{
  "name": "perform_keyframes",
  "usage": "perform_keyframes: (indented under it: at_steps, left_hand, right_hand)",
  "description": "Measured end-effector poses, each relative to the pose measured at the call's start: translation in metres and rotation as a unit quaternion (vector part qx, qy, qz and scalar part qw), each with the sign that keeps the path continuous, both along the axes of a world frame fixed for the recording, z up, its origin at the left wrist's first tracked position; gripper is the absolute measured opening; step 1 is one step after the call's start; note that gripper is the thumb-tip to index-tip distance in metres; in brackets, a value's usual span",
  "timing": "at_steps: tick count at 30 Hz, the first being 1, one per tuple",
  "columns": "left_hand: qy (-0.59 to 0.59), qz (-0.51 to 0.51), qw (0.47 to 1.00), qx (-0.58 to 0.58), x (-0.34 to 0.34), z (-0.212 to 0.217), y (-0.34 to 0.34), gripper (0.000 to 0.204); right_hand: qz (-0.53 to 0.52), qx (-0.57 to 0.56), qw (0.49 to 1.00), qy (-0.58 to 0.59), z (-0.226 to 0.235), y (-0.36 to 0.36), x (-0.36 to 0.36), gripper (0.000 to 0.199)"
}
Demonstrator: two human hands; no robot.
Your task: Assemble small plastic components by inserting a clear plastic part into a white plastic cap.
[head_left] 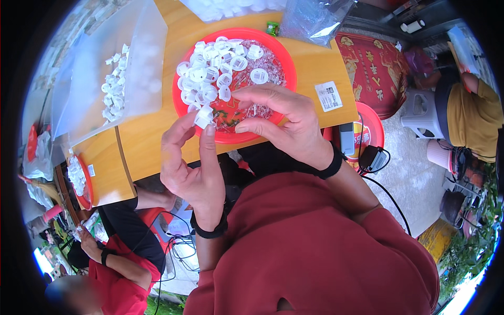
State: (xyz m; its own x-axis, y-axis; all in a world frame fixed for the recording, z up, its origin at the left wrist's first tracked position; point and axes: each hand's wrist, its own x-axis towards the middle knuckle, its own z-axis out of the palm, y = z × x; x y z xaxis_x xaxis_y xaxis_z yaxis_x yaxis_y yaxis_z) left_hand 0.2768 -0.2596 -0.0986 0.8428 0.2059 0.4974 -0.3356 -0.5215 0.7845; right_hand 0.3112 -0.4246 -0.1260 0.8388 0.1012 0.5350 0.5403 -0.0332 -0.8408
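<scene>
Pinched between the thumb and fingers of my left hand (197, 173) is a small white plastic fitting (203, 117), held above the near rim of a round red tray (292, 65). My right hand (296, 121) hovers over the tray's right side. Its thumb and index finger are curved and apart, with nothing visible between them. Many similar white plastic fittings (212, 65) are heaped in the tray's left and upper part. Small transparent plastic pieces (270, 58) lie along its right side, and the tray's patterned bottom shows between them.
At left on the wooden table (149, 144) stands a translucent bin (139, 63) with white pieces. A plastic bag (315, 21), a green wrapper (272, 28) and a white label (328, 96) lie around the tray. Another person (123, 268) sits at lower left near a second red tray (86, 194).
</scene>
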Motion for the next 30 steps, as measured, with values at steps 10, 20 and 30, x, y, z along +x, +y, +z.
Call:
perform_keyframes:
  at_steps: [10, 20, 30]
  left_hand:
    - [-0.055, 0.194, 0.967, 0.153, 0.063, 0.064, 0.079, 0.036]
    - [0.23, -0.063, 0.961, -0.141, 0.002, -0.02, 0.043, 0.032]
    - [0.306, -0.134, 0.808, -0.485, 0.007, -0.036, 0.036, 0.034]
  right_hand:
    - [-0.081, -0.292, 0.951, 0.057, -0.005, -0.012, 0.032, 0.006]
    - [0.033, -0.499, 0.864, -0.063, -0.017, 0.026, 0.072, 0.013]
    - [0.036, -0.32, 0.939, -0.116, 0.009, 0.044, 0.023, 0.012]
